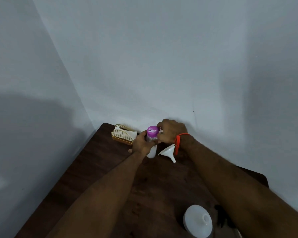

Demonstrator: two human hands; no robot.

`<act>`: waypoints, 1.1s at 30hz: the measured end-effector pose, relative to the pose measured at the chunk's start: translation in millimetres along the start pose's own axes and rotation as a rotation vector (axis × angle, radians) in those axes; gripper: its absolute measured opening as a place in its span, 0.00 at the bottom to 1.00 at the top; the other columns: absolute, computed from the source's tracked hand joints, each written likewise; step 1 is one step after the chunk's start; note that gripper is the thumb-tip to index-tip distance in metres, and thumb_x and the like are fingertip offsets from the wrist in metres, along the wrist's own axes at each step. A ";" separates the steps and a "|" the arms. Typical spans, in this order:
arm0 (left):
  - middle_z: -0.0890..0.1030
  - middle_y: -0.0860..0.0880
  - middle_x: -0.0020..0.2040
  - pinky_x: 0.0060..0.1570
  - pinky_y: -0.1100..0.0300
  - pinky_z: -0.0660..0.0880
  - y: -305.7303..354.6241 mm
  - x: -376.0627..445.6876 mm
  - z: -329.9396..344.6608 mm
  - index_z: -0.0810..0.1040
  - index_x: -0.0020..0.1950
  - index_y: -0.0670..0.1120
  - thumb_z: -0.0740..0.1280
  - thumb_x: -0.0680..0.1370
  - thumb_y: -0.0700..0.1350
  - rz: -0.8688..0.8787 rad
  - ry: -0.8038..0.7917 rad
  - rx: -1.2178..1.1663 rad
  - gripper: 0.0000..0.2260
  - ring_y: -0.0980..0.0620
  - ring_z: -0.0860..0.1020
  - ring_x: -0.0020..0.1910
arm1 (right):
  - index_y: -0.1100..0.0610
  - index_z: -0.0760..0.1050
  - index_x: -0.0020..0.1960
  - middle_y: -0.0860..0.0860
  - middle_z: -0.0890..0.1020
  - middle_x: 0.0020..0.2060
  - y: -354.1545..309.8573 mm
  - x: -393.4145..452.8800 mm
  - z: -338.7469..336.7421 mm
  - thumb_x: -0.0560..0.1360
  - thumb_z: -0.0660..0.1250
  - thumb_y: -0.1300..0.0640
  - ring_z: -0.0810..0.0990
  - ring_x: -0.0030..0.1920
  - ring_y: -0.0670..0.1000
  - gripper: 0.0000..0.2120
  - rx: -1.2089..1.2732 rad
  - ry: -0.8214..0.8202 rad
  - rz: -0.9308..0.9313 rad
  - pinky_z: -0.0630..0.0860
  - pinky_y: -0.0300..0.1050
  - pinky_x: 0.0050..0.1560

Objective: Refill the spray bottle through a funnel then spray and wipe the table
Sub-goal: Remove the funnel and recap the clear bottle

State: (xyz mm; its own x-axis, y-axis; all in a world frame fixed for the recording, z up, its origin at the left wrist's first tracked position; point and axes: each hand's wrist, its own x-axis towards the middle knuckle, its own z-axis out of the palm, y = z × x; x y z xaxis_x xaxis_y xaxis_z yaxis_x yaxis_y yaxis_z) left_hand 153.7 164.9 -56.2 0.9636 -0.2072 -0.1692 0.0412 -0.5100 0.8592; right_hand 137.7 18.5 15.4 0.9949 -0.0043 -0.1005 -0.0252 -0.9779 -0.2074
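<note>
Your left hand (pixel 141 143) grips the bottle (pixel 151 145) — clear neck, white body, upright on the table (pixel 96 169); your right hand (pixel 172 131) closes on its purple cap (pixel 152 131). Just right of the bottle lies the white funnel (pixel 169 151) — tipped over.

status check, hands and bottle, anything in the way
Left hand grips the bottle body; right hand at its purple cap, cap on. Funnel lies on its side beside it, unused. Nothing blocking.
</note>
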 end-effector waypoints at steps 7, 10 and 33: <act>0.83 0.46 0.56 0.49 0.61 0.70 -0.8 -1.1 0.9 0.77 0.65 0.46 0.76 0.70 0.49 0.012 0.017 -0.010 0.24 0.46 0.80 0.56 | 0.54 0.80 0.38 0.49 0.81 0.34 -2.6 -8.9 12.9 0.66 0.58 0.44 0.78 0.37 0.54 0.16 0.155 0.096 0.011 0.77 0.46 0.38; 0.84 0.47 0.54 0.48 0.61 0.70 -4.2 -1.1 0.2 0.78 0.63 0.48 0.77 0.69 0.50 0.021 0.025 -0.006 0.24 0.47 0.80 0.54 | 0.52 0.78 0.47 0.48 0.80 0.45 2.6 -9.3 18.7 0.67 0.62 0.51 0.77 0.45 0.52 0.11 0.272 0.279 -0.148 0.79 0.50 0.42; 0.83 0.48 0.50 0.50 0.56 0.74 -0.7 0.9 1.4 0.79 0.60 0.49 0.75 0.70 0.52 -0.006 0.040 -0.001 0.20 0.49 0.79 0.51 | 0.57 0.73 0.67 0.56 0.77 0.59 -5.4 26.2 4.1 0.74 0.70 0.42 0.75 0.60 0.57 0.27 0.105 -0.134 -0.204 0.74 0.48 0.56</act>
State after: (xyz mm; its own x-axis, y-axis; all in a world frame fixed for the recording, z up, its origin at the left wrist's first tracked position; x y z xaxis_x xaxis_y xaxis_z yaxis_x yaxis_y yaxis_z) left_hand 154.3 163.9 -57.6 0.9731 -0.1706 -0.1549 0.0471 -0.5107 0.8585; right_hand 163.6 24.5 9.8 0.9590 0.2252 -0.1723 0.1578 -0.9287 -0.3355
